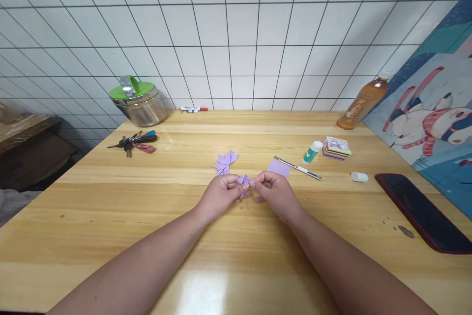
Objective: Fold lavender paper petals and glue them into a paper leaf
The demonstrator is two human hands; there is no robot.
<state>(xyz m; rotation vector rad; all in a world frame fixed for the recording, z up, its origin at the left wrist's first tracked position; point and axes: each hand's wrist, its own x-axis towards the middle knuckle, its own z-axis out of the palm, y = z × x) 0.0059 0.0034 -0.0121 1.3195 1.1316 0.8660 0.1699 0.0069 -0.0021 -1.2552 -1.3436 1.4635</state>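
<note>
Left-hand grip (pixel 220 196) is clamped on a small folded purple piece (pixel 243 179), thumb pressed to its face and fingers behind. Right-hand grip (pixel 276 191) has thumb and fingertips bunched at the piece's right edge; I cannot tell whether paper is caught between them. The piece is up between both hands, just above the bench (pixel 110 207), near the middle of the view.

Folding or creasing seems to be the step in hand. The next move, I judge, calls for a steady left pinch and light, exact pressure from the right — too hard a squeeze could skew the crease.

Just beyond the left hand lies a pointed purple paper cluster (pixel 225 160); beyond the right, a flat purple sheet (pixel 279 168) with a slim silver tool (pixel 298 168) by its edge. Further right stand a green-and-white glue stick (pixel 311 153) and a stack of coloured paper (pixel 337 148), with a white cap (pixel 359 177) and a dark phone (pixel 424 214) nearer.

Light wood grain runs across the bench — keys (pixel 134 143) and a green-lidded steel pot (pixel 138 103) at left, markers (pixel 193 109) and an amber bottle (pixel 363 103) toward the white-tiled wall (pixel 243 25).
</note>
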